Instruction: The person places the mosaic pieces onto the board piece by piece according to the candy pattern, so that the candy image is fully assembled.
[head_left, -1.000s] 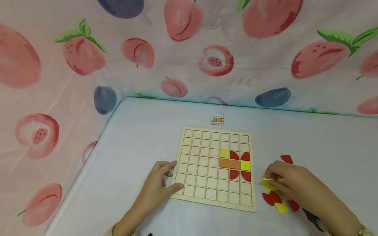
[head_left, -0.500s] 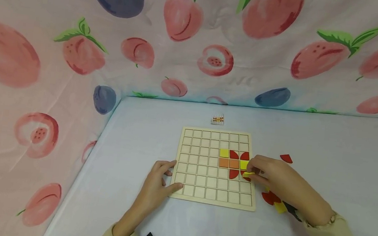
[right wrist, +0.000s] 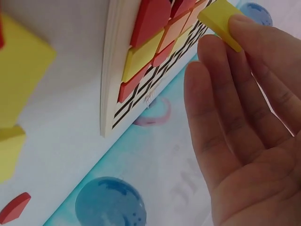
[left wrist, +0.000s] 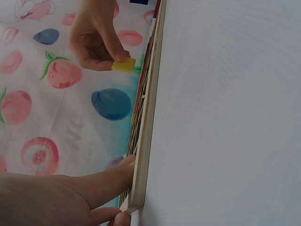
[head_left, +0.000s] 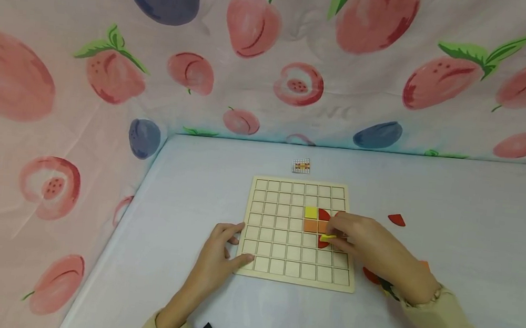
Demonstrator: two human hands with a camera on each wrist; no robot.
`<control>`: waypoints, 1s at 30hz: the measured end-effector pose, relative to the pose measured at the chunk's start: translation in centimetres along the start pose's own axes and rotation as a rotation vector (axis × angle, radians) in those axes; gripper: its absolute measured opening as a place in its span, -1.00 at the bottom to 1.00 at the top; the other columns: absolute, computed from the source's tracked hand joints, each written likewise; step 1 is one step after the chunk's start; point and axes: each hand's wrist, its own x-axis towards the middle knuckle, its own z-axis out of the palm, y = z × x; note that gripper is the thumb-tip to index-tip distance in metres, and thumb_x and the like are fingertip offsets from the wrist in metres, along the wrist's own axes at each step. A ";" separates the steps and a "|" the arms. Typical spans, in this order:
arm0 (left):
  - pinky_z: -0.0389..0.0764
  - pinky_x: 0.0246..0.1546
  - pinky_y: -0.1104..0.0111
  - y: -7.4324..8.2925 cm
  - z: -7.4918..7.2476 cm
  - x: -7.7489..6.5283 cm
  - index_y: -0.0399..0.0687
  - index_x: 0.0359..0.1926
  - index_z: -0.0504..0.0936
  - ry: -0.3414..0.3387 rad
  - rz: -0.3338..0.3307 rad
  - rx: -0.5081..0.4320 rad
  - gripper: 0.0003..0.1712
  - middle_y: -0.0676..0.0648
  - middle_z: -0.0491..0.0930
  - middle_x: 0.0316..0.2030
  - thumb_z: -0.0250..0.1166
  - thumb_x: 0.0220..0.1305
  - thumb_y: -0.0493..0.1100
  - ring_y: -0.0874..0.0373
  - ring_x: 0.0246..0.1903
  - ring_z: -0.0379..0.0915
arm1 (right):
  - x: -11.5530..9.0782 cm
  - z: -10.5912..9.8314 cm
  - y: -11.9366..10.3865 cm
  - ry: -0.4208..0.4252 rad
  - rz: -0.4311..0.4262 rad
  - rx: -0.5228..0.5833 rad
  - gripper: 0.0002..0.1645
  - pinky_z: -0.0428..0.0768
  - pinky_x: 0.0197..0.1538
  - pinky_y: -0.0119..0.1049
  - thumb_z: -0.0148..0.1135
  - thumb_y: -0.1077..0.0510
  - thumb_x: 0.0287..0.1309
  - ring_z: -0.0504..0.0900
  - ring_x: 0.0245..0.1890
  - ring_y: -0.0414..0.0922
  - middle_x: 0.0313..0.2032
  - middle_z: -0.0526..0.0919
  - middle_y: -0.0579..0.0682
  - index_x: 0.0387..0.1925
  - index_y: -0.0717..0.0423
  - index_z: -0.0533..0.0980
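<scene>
My right hand pinches a yellow square tile between thumb and fingertips. It holds the tile low over the right part of a pale wooden grid board. In the right wrist view the same tile is tilted, and the other fingers stretch out below it. On the board sit a yellow square, orange squares and red quarter-round tiles, partly hidden by the hand. At the board's left edge rests my left hand, its thumb on the near corner and fingers against the side.
A small printed pattern card lies beyond the board. To the right there is a single red quarter-round piece. A loose pile of red and yellow pieces lies beside the board, mostly hidden under my right forearm in the head view.
My right hand has picked a yellow tile from the pile and carried it leftward over the board's right part. My left hand has stayed at the board's edge.
</scene>
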 end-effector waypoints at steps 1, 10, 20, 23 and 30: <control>0.41 -0.36 0.46 0.0 0.0 0.0 -0.21 0.30 0.48 0.001 0.000 -0.001 -0.24 -0.12 0.44 0.08 0.54 0.07 -0.17 0.19 -0.35 0.29 | 0.1 0.0 -0.1 -0.006 0.003 -0.002 -0.80 0.57 -0.26 -0.39 0.50 0.22 0.04 0.48 -0.38 -0.34 -0.36 0.57 -0.29 -0.35 -0.09 0.61; 0.41 -0.34 0.46 0.1 0.0 0.0 -0.21 0.29 0.49 0.003 -0.006 -0.009 -0.24 -0.12 0.44 0.06 0.55 0.05 -0.18 0.18 -0.29 0.31 | 0.6 0.4 -0.4 0.011 -0.023 0.004 -0.82 0.53 -0.29 -0.41 0.47 0.22 0.09 0.44 -0.41 -0.33 -0.40 0.53 -0.27 -0.38 -0.08 0.60; 0.41 -0.34 0.46 0.1 0.0 0.1 -0.20 0.29 0.48 0.002 -0.008 -0.008 -0.23 -0.12 0.44 0.07 0.55 0.05 -0.17 0.18 -0.30 0.30 | 1.3 1.2 -0.5 0.010 -0.036 0.016 -0.82 0.53 -0.30 -0.39 0.46 0.21 0.10 0.44 -0.43 -0.33 -0.41 0.53 -0.25 -0.40 -0.05 0.57; 0.41 -0.35 0.46 0.0 0.0 0.0 -0.19 0.29 0.49 0.004 -0.006 -0.007 -0.23 -0.11 0.44 0.06 0.55 0.05 -0.17 0.18 -0.32 0.30 | 1.6 1.4 -0.6 0.003 -0.029 0.015 -0.82 0.54 -0.29 -0.38 0.47 0.21 0.09 0.44 -0.44 -0.32 -0.43 0.53 -0.26 -0.41 -0.04 0.56; 0.41 -0.35 0.46 0.0 0.0 0.1 -0.18 0.30 0.48 0.004 -0.002 -0.003 -0.23 -0.11 0.44 0.07 0.55 0.05 -0.17 0.19 -0.33 0.30 | 1.8 1.8 -0.8 -0.007 -0.026 -0.020 -0.83 0.55 -0.28 -0.36 0.46 0.19 0.10 0.46 -0.44 -0.30 -0.41 0.56 -0.24 -0.38 -0.02 0.57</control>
